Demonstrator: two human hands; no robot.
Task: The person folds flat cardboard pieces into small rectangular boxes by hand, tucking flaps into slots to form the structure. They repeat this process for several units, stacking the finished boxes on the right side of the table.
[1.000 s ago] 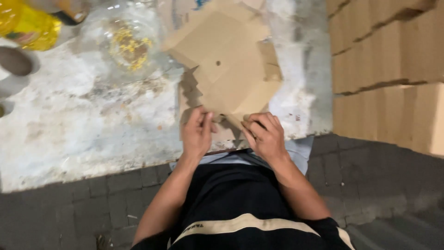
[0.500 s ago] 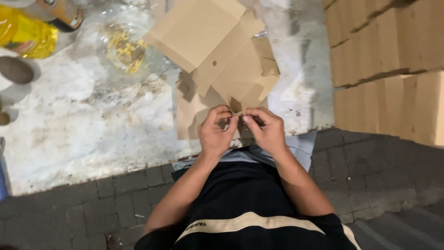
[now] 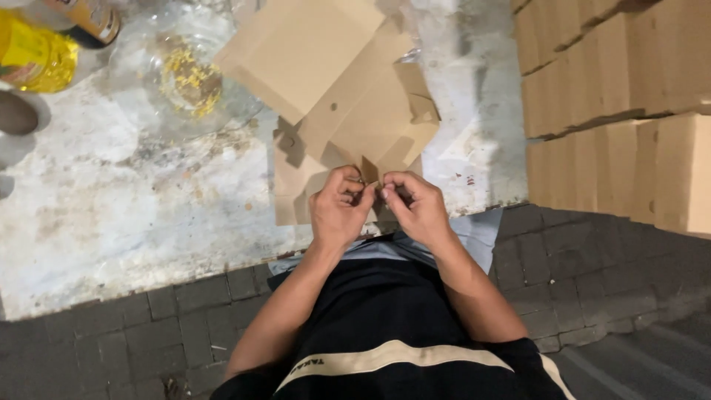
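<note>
Both hands' fingers (image 3: 348,194) pinch the cardboard piece (image 3: 355,126).

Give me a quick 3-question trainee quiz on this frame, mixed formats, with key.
1. True or false: the left hand and right hand both pinch a small cardboard tab at the near edge of the flat cardboard blank.
2. Multiple choice: what stands at the far left corner of the white worktop? A) a yellow oil bottle B) a red toolbox C) a blue bucket
3. Fill in: on the person's right rises a stack of ______.

Key: 1 true; 2 A; 3 cardboard boxes
</note>
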